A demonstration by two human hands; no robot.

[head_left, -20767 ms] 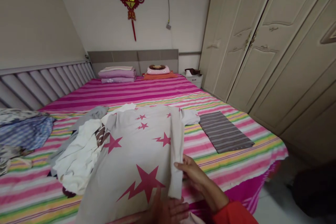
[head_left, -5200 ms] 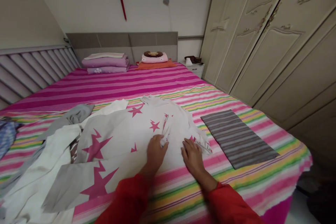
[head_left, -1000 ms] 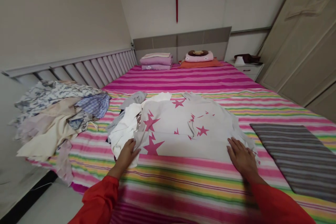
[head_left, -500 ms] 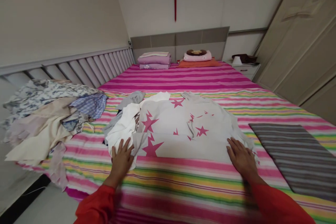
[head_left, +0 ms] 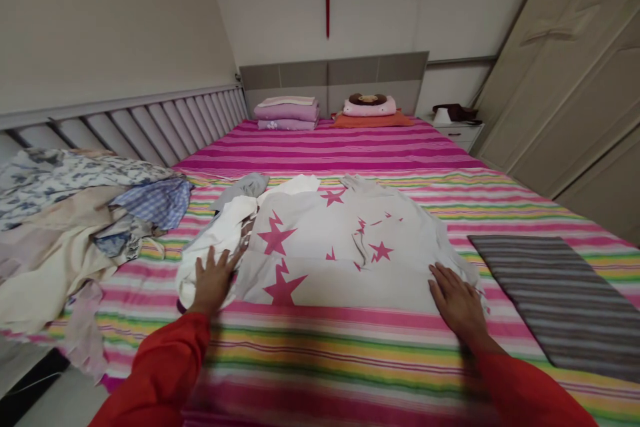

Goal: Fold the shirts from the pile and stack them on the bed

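Observation:
A cream cloth with pink stars (head_left: 345, 247) lies spread flat across the striped bed (head_left: 320, 340). My left hand (head_left: 213, 280) rests open, fingers spread, on a white garment (head_left: 210, 247) at the cloth's left end. My right hand (head_left: 453, 300) lies flat and open on the cloth's right lower corner. Both arms wear red sleeves.
A heap of mixed clothes (head_left: 75, 220) sits at the bed's left edge. A folded grey striped cloth (head_left: 545, 293) lies at the right. Folded purple bedding (head_left: 285, 113) and a pink pillow (head_left: 370, 107) stand at the headboard. Wardrobe doors (head_left: 565, 80) line the right wall.
My left hand slid leftward off the starred cloth's corner onto the white garment and opened its fingers. My right hand stayed put. The view shifted a little to the left.

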